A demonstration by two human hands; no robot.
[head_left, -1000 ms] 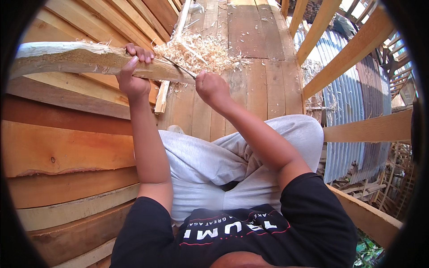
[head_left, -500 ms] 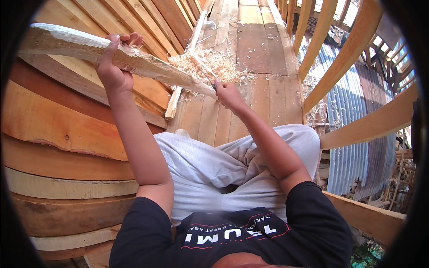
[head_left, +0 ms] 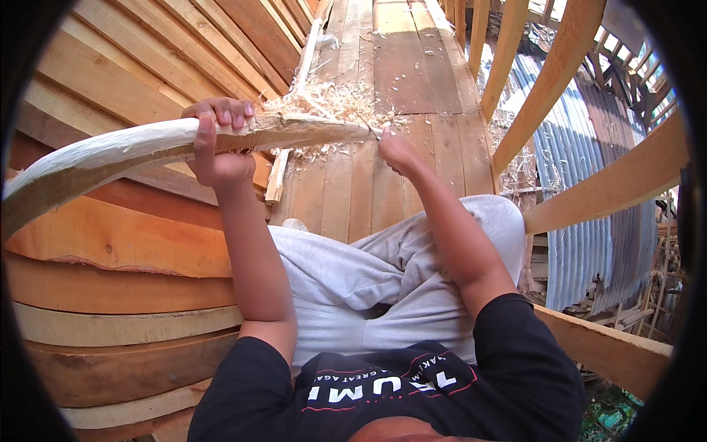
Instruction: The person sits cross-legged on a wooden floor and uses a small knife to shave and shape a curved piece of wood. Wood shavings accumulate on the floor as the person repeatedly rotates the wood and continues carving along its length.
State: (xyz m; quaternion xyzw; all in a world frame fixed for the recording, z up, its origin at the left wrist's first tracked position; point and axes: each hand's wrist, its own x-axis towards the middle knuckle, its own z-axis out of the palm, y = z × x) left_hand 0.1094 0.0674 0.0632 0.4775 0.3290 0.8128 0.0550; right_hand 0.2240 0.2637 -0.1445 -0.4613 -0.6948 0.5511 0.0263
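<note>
A long, curved, peeled piece of wood (head_left: 118,153) stretches from the left edge to the middle of the view, pale on top and browner along its side. My left hand (head_left: 223,147) is wrapped round it near its middle, thumb on the near side and fingers over the top. At the wood's right end, my right hand (head_left: 400,153) is closed on a small knife (head_left: 370,127). Its thin blade lies against or just beside that tip; the handle is mostly hidden in my fist.
Curled wood shavings (head_left: 335,102) are heaped on the plank floor (head_left: 361,184) beyond the wood. Stacked boards (head_left: 125,287) form a wall at my left. Wooden railing slats (head_left: 552,81) stand at my right, with corrugated metal sheets (head_left: 567,184) outside them. My crossed legs (head_left: 339,265) are in front.
The wood has swung, its left part dropping nearer to me and its right tip rising slightly. My left hand has moved right and nearer with it; my right hand has shifted slightly right.
</note>
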